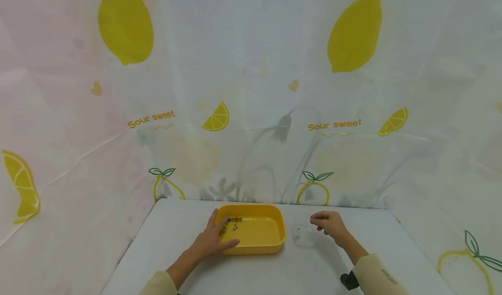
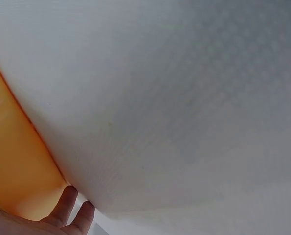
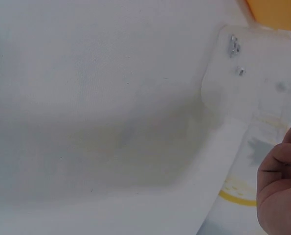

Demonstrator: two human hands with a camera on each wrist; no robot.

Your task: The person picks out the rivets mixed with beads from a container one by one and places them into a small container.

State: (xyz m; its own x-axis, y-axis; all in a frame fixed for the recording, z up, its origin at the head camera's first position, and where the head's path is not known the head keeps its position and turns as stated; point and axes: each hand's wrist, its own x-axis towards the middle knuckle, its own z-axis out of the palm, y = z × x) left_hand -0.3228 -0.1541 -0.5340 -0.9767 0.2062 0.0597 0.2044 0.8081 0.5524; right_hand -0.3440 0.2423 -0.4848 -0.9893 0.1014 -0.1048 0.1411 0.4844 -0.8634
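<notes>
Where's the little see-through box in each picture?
Head: the see-through box is low down, right of centre.
Left wrist: not in this picture.
Right wrist: upper right, by the edge.
Landmark in all three: the yellow tub, at lower centre, left edge and top right corner, in that order.

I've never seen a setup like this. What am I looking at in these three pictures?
No robot here: these are a person's bare hands. The wide picture comes from a camera worn on the head; the other two come from cameras on each wrist.

On the white table sits a yellow tray with small round beads in it. To its right is a clear container with a few tiny shiny pieces.

The left hand rests at the tray's left end. The right hand is by the clear container, fingertips drawn together; whether they pinch something tiny, I can't tell.
</notes>
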